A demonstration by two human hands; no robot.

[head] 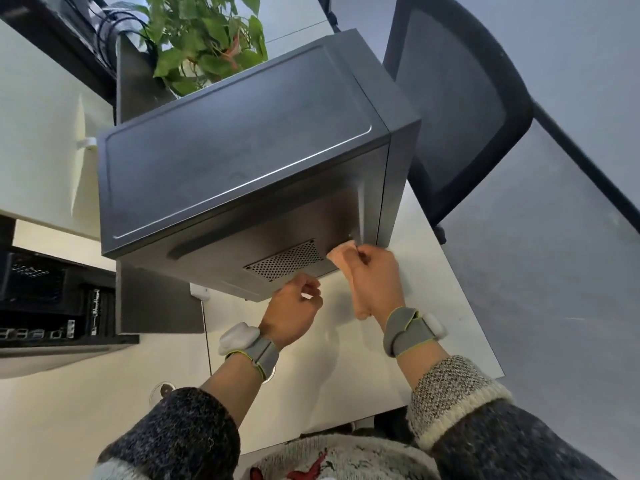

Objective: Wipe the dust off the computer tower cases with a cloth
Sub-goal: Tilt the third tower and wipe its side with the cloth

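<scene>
Tower case lies lengthwise left-to-right, vented face nearest; right hand pinches cloth, left hand curled, empty.

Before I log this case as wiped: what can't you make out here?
Head view only.
tower case: far sides and underside face away; dust there unseen.
cloth: mostly covered by the right hand.
left hand: fingers curled at the case's lower edge; grip unclear.
second computer: cut by the left frame edge.

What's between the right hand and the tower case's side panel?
Only the pink cloth: the right hand pinches it against the tower case, beside the vent grille, as the head view shows.
</scene>
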